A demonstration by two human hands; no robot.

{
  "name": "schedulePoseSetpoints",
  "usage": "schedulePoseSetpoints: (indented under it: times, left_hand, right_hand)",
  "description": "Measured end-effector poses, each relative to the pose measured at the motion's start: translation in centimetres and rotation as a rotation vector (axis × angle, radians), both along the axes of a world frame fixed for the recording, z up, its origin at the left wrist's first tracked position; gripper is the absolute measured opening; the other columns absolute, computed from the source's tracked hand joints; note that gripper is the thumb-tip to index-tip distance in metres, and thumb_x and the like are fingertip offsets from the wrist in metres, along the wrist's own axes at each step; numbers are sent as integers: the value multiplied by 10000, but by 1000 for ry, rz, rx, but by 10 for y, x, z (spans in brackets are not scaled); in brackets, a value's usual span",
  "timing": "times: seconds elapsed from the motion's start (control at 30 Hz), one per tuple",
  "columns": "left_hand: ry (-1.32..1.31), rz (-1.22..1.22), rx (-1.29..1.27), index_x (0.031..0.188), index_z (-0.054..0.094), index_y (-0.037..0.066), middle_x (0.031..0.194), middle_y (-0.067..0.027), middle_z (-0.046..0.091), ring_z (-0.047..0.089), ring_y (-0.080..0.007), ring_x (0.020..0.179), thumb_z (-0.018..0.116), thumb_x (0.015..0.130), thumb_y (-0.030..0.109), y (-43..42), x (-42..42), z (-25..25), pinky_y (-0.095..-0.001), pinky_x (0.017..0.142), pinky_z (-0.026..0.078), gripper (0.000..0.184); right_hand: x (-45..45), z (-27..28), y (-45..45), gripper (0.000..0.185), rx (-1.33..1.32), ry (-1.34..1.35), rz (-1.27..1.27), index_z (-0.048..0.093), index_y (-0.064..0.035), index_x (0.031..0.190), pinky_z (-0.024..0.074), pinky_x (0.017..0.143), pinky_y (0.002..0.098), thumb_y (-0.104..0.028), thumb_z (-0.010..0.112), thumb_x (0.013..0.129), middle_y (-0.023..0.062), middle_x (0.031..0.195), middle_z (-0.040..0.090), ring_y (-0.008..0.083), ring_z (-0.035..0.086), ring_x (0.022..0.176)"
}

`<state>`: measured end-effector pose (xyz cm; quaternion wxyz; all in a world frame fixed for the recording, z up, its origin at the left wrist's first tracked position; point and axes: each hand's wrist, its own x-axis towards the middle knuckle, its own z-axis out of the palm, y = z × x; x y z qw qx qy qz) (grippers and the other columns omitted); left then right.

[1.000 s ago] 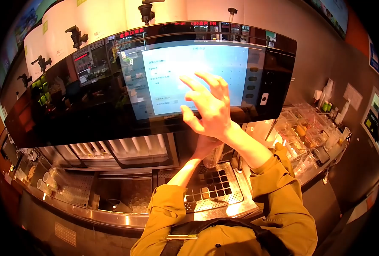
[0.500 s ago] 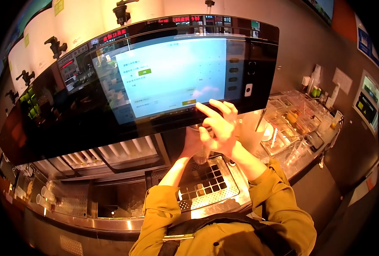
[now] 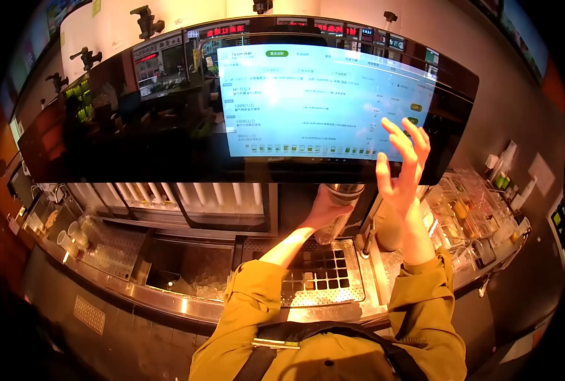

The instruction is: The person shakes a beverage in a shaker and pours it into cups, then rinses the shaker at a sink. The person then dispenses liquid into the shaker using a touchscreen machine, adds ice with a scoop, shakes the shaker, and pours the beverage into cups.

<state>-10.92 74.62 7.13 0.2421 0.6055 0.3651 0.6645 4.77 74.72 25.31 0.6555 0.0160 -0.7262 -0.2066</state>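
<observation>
A wide black machine carries a lit touch screen with rows of text and a green tab at its top. My right hand is raised before the lower right part of the screen, fingers apart and holding nothing; whether a fingertip touches the glass cannot be told. Below the machine, my left hand is wrapped round a clear shaker cup with a metallic-looking top. The cup is tilted slightly over a drain grid in the steel counter.
Clear containers with ingredients stand on the right counter. An ice bin lies left of the drain grid, with plastic cups farther left. Black taps line the wall above the machine.
The screen has switched from a panel with a few fields to a list page. My right hand has moved from the panel's lower edge to the screen's right side. My left hand keeps the cup.
</observation>
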Motion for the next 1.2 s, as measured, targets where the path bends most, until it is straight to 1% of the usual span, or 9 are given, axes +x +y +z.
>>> schedulePoseSetpoints:
  times: [0.2, 0.33, 0.47, 0.63, 0.7, 0.8, 1.03, 1.1, 1.2]
  left_hand:
    - [-88, -94, 45, 1342, 161, 82, 1339, -100, 321, 326, -219, 1270, 680, 643, -101, 12, 1, -13, -382, 1052, 298, 890]
    - [-104, -75, 34, 1331, 176, 80, 1334, -103, 325, 346, -217, 1255, 698, 636, -93, 11, 1, -12, -376, 1040, 316, 887]
    - [-61, 27, 13, 1316, 194, 75, 1297, -103, 363, 375, -216, 1225, 721, 630, -79, 4, 4, -9, -364, 1026, 331, 879]
    - [-206, -39, -8, 1277, 243, 47, 1243, -104, 424, 454, -209, 1147, 754, 622, -56, 9, 5, -19, -354, 972, 389, 837]
    - [-206, -45, 3, 1271, 259, 42, 1234, -110, 437, 477, -203, 1121, 762, 622, -43, 6, 5, -16, -343, 948, 414, 825]
    - [-134, 31, -88, 1258, 276, 30, 1199, -113, 466, 494, -199, 1095, 765, 627, -19, -9, 12, 6, -337, 939, 416, 800]
    - [-99, 59, -140, 1279, 255, 30, 1209, -121, 468, 501, -203, 1093, 762, 644, 2, -9, 10, 4, -331, 934, 424, 812]
    - [-98, 52, -143, 1292, 246, 43, 1224, -115, 457, 487, -204, 1114, 749, 651, -13, -9, 10, 4, -337, 945, 419, 817]
    - [-77, 40, -124, 1309, 238, 69, 1245, -99, 439, 461, -207, 1149, 725, 659, -41, -6, 8, 2, -350, 968, 406, 819]
  right_hand:
    - [11, 47, 10, 503, -110, 78, -21, 411, -56, 1235, 114, 1081, 465, -138, 587, 771, 53, 1258, 514, 279, 332, 1281]
    - [32, 29, 4, 475, -159, 237, 162, 348, -34, 1248, 100, 1089, 472, -114, 526, 815, 156, 1281, 482, 293, 351, 1273]
    - [47, -31, 5, 294, -146, 171, -19, 446, -45, 1058, 188, 1060, 484, -78, 532, 779, 130, 1146, 584, 304, 434, 1194]
    - [49, -55, 6, 254, -208, 138, -124, 472, -41, 940, 291, 997, 453, -36, 570, 705, 97, 1128, 602, 275, 490, 1090]
    - [48, -52, 8, 269, -190, 100, -91, 466, -41, 924, 295, 986, 456, -30, 586, 683, 108, 1151, 592, 295, 471, 1108]
    - [43, -44, 3, 264, -227, 90, -67, 418, -55, 920, 203, 1053, 453, -31, 560, 698, 121, 1126, 615, 289, 424, 1183]
    - [52, -38, -5, 273, -275, 93, -63, 408, -58, 934, 210, 1047, 471, -52, 561, 708, 145, 1154, 589, 299, 425, 1188]
    - [57, -50, 4, 282, -199, 192, 43, 422, -68, 976, 217, 1031, 478, -51, 553, 727, 133, 1168, 580, 309, 455, 1129]
    - [70, -78, -1, 272, -310, 194, 55, 417, -62, 981, 233, 1031, 474, -35, 536, 738, 131, 1155, 585, 308, 477, 1102]
